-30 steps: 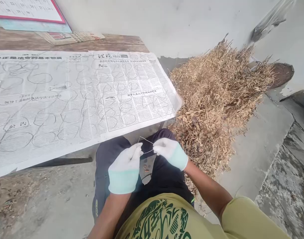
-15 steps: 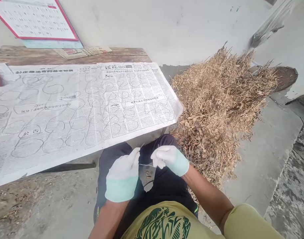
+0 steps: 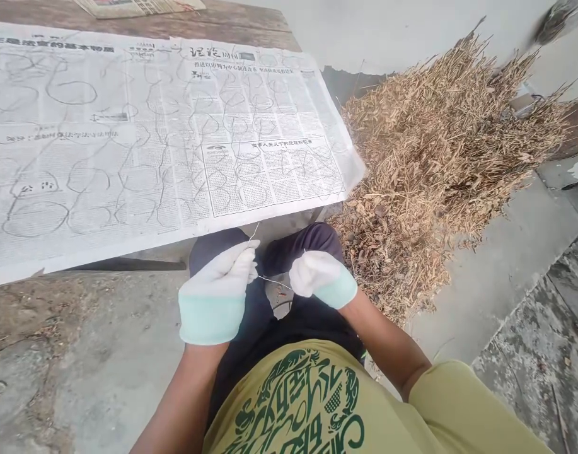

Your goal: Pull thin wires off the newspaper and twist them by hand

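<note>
A thin, pale wire-like strand stretches between my two gloved hands, above my lap. My left hand, in a white glove with a mint cuff, pinches it, and one end sticks up past the fingertips. Gloved the same way, my right hand is closed round the strand's other part, with a short tip poking out above the fingers. Whether it is wire or string I cannot tell for sure. Both hands are just in front of the near edge of the newspaper sheets.
The newspaper covers a wooden table and bears many drawn or laid looping lines. To the right, a big heap of dry stalks lies on the concrete floor. A pale wall stands behind the table.
My hands have moved slightly apart, so more of the strand shows between them. The view has tilted down, and the calendar at the back has left the picture.
</note>
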A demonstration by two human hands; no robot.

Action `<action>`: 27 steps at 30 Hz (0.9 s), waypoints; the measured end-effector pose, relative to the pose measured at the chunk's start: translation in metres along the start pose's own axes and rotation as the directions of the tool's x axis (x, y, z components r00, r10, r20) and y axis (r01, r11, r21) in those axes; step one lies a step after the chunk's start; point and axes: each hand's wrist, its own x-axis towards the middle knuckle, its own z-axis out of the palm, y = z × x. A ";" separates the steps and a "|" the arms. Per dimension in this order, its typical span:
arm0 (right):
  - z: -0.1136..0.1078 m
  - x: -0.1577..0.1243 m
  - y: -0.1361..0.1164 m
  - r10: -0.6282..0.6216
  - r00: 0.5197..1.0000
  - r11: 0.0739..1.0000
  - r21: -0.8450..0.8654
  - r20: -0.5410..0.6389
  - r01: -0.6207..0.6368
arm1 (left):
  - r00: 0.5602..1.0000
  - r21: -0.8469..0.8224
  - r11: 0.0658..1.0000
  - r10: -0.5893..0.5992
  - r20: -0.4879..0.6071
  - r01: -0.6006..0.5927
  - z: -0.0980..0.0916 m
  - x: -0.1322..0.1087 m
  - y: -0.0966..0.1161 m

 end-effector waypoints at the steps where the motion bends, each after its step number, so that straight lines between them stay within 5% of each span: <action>1: 0.000 0.001 -0.001 -0.001 1.000 1.000 -0.010 -0.005 0.001 | 1.000 -0.056 0.998 -0.023 0.017 0.024 -0.001 0.000 0.002; 5: 0.000 0.004 -0.005 0.035 0.999 0.999 -0.028 -0.022 -0.036 | 0.983 -0.242 0.968 -0.019 0.185 0.065 0.001 0.000 -0.002; 10: 0.000 0.012 -0.003 -0.006 1.000 1.000 0.003 0.020 0.006 | 0.895 -0.425 0.872 -0.032 0.444 0.242 0.011 -0.009 -0.014; 17: 0.000 0.014 -0.018 0.074 0.997 0.996 -0.047 0.032 -0.073 | 0.865 -0.386 0.860 -0.117 0.487 0.334 0.013 -0.021 -0.018; 24: 0.007 0.016 -0.021 -0.026 0.966 0.871 -0.480 -0.258 -0.105 | 0.908 -0.464 0.828 -0.121 0.402 0.315 0.018 -0.023 -0.019; 27: 0.005 0.017 -0.006 -0.160 0.949 0.758 -0.650 -0.270 -0.057 | 0.920 -0.428 0.859 -0.114 0.375 0.281 0.018 -0.023 -0.016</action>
